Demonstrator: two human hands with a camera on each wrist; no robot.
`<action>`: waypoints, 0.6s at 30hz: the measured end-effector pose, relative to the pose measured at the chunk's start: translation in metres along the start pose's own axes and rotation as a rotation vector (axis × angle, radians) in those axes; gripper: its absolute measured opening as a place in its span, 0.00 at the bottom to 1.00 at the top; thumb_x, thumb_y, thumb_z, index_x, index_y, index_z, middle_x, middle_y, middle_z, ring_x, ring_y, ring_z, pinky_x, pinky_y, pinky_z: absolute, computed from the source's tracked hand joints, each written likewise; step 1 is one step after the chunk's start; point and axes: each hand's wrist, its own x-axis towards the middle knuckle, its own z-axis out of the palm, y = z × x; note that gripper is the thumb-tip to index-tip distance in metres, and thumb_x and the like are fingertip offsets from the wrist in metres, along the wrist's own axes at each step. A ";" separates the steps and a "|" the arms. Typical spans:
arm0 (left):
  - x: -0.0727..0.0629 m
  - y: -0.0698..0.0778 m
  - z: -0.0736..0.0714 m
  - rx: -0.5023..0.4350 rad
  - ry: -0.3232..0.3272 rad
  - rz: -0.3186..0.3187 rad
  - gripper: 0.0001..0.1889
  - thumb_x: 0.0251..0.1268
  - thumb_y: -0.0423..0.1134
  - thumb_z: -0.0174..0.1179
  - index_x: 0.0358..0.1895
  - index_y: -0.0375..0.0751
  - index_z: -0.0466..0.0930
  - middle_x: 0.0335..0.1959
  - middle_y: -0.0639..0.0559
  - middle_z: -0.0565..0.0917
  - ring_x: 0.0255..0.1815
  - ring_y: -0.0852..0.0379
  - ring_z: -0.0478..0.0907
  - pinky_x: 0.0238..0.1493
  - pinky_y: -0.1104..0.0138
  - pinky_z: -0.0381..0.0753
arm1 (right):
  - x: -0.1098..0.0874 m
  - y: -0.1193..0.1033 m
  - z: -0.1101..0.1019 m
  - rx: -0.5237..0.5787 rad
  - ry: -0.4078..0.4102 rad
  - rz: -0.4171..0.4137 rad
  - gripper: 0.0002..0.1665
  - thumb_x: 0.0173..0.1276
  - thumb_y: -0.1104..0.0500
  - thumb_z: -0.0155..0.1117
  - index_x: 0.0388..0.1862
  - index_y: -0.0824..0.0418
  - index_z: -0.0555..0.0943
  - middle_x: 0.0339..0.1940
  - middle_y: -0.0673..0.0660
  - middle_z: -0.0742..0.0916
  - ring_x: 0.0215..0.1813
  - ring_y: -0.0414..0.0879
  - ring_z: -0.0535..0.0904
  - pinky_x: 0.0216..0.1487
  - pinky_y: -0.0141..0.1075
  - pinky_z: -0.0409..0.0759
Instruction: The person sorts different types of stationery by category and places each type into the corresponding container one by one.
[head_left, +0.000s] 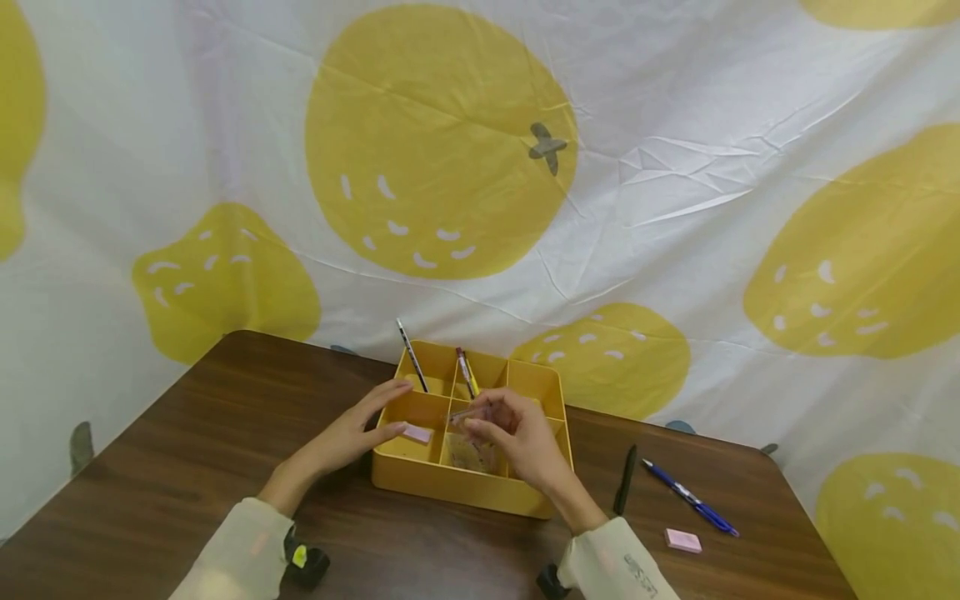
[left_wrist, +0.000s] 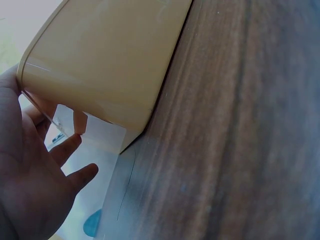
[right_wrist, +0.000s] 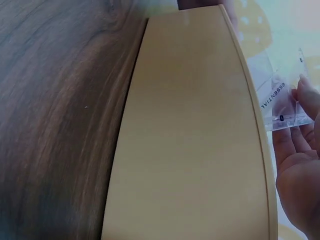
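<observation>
A yellow divided organizer box (head_left: 465,492) stands on the table. My left hand (head_left: 341,433) is at its left wall, fingers extended and spread near the rim; in the left wrist view the hand (left_wrist: 40,185) touches the box edge. A pink eraser (head_left: 417,433) lies in the front left compartment, close to the left thumb. Above the front middle compartment, my right hand (head_left: 521,437) pinches a small clear plastic bag, whose printed lettering shows in the right wrist view on the bag (right_wrist: 280,100). Another clear bag (head_left: 467,452) lies in that compartment, partly covered by the hand.
A black-and-white pencil (head_left: 413,357) leans in the back left compartment. Pens (head_left: 467,372) stand in the back middle one. Right of the box, a black pen (head_left: 626,480), a blue pen (head_left: 690,497) and a pink eraser (head_left: 683,541) lie on the table. A fruit-printed cloth (head_left: 660,100) hangs behind.
</observation>
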 end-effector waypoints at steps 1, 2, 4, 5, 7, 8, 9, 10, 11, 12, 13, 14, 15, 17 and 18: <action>0.000 0.000 0.000 0.000 0.000 0.000 0.31 0.70 0.44 0.56 0.73 0.41 0.58 0.75 0.44 0.52 0.74 0.39 0.47 0.64 0.37 0.50 | 0.000 0.004 0.000 -0.010 0.006 0.004 0.11 0.64 0.70 0.62 0.46 0.68 0.78 0.36 0.62 0.86 0.35 0.56 0.84 0.37 0.44 0.83; 0.000 0.000 0.000 0.001 -0.001 0.001 0.31 0.70 0.44 0.56 0.73 0.41 0.58 0.75 0.44 0.52 0.74 0.39 0.46 0.64 0.37 0.50 | 0.000 0.009 -0.001 -0.019 0.011 0.005 0.11 0.65 0.69 0.63 0.46 0.66 0.78 0.36 0.62 0.86 0.35 0.55 0.84 0.37 0.43 0.83; 0.000 0.000 0.000 0.004 0.000 0.001 0.31 0.70 0.43 0.56 0.73 0.41 0.58 0.75 0.44 0.52 0.74 0.39 0.47 0.64 0.37 0.50 | -0.001 0.017 -0.001 -0.040 0.030 0.016 0.09 0.65 0.67 0.63 0.44 0.64 0.79 0.35 0.59 0.86 0.34 0.53 0.84 0.36 0.42 0.83; 0.000 0.000 0.000 0.004 0.001 0.001 0.31 0.70 0.43 0.56 0.73 0.41 0.58 0.75 0.44 0.52 0.74 0.39 0.47 0.64 0.37 0.50 | -0.002 0.018 -0.001 -0.059 0.041 0.018 0.08 0.65 0.65 0.63 0.43 0.62 0.79 0.35 0.58 0.86 0.34 0.52 0.85 0.35 0.41 0.83; 0.000 0.000 0.000 0.006 0.002 0.002 0.31 0.70 0.43 0.56 0.73 0.41 0.58 0.75 0.44 0.52 0.74 0.39 0.47 0.64 0.37 0.50 | -0.004 0.018 0.000 -0.103 0.057 0.019 0.07 0.65 0.64 0.63 0.42 0.60 0.80 0.35 0.55 0.86 0.35 0.49 0.84 0.35 0.40 0.83; 0.000 0.000 0.000 0.007 0.003 0.002 0.31 0.70 0.43 0.56 0.73 0.41 0.58 0.75 0.44 0.52 0.74 0.39 0.47 0.64 0.37 0.50 | -0.005 0.018 0.000 -0.124 0.063 0.018 0.06 0.65 0.64 0.63 0.41 0.59 0.80 0.35 0.54 0.85 0.35 0.48 0.84 0.36 0.39 0.83; 0.000 0.000 0.000 0.008 0.004 0.002 0.31 0.70 0.43 0.56 0.73 0.41 0.58 0.75 0.44 0.52 0.74 0.39 0.47 0.64 0.37 0.51 | -0.006 0.019 0.001 -0.142 0.068 0.019 0.06 0.66 0.64 0.63 0.41 0.58 0.80 0.36 0.53 0.85 0.36 0.47 0.84 0.36 0.38 0.83; 0.000 0.000 0.000 0.009 0.004 0.001 0.31 0.70 0.43 0.56 0.73 0.41 0.58 0.75 0.44 0.52 0.74 0.39 0.47 0.64 0.37 0.51 | -0.007 0.019 0.002 -0.151 0.070 0.020 0.05 0.66 0.64 0.63 0.40 0.58 0.79 0.36 0.53 0.85 0.36 0.46 0.84 0.36 0.38 0.83; 0.000 0.000 0.000 0.009 0.004 0.001 0.31 0.70 0.43 0.56 0.73 0.41 0.58 0.75 0.44 0.52 0.74 0.39 0.47 0.64 0.37 0.51 | -0.008 0.019 0.002 -0.164 0.068 0.019 0.05 0.66 0.64 0.62 0.40 0.57 0.79 0.36 0.52 0.85 0.36 0.46 0.84 0.36 0.37 0.83; 0.000 0.000 0.000 0.011 0.004 0.001 0.31 0.70 0.43 0.56 0.73 0.42 0.58 0.75 0.44 0.52 0.74 0.39 0.47 0.64 0.37 0.51 | -0.009 0.020 0.003 -0.176 0.064 0.016 0.05 0.66 0.64 0.62 0.40 0.57 0.79 0.36 0.52 0.85 0.36 0.46 0.84 0.36 0.37 0.83; 0.000 0.000 0.000 0.012 0.004 0.001 0.31 0.70 0.43 0.56 0.73 0.42 0.58 0.75 0.44 0.52 0.74 0.39 0.47 0.64 0.37 0.51 | -0.010 0.021 0.003 -0.177 0.056 0.011 0.05 0.66 0.64 0.62 0.40 0.58 0.78 0.35 0.52 0.84 0.36 0.46 0.84 0.36 0.37 0.83; 0.000 0.000 0.000 0.012 0.004 0.002 0.31 0.70 0.43 0.56 0.73 0.42 0.58 0.75 0.44 0.52 0.74 0.39 0.47 0.64 0.37 0.51 | -0.010 0.021 0.004 -0.179 0.052 0.003 0.04 0.67 0.65 0.61 0.40 0.58 0.78 0.35 0.52 0.84 0.36 0.47 0.84 0.36 0.36 0.83; 0.000 0.001 0.000 0.012 0.004 0.002 0.31 0.70 0.43 0.56 0.73 0.42 0.58 0.75 0.44 0.52 0.74 0.39 0.47 0.64 0.37 0.51 | -0.011 0.022 0.005 -0.185 0.044 -0.006 0.04 0.67 0.65 0.61 0.40 0.59 0.78 0.35 0.53 0.84 0.35 0.47 0.84 0.36 0.36 0.83; 0.000 0.001 0.000 0.011 0.005 0.003 0.31 0.70 0.43 0.56 0.73 0.41 0.59 0.75 0.44 0.52 0.74 0.39 0.47 0.64 0.37 0.51 | -0.012 0.024 0.005 -0.211 0.032 -0.031 0.04 0.67 0.65 0.60 0.39 0.59 0.78 0.34 0.52 0.84 0.35 0.46 0.84 0.35 0.36 0.83; 0.000 0.001 0.000 0.010 0.006 0.002 0.31 0.70 0.43 0.57 0.73 0.41 0.59 0.75 0.44 0.52 0.74 0.39 0.47 0.64 0.37 0.51 | -0.012 0.024 0.006 -0.229 0.028 -0.045 0.04 0.67 0.64 0.60 0.39 0.58 0.78 0.34 0.52 0.84 0.35 0.46 0.83 0.36 0.35 0.83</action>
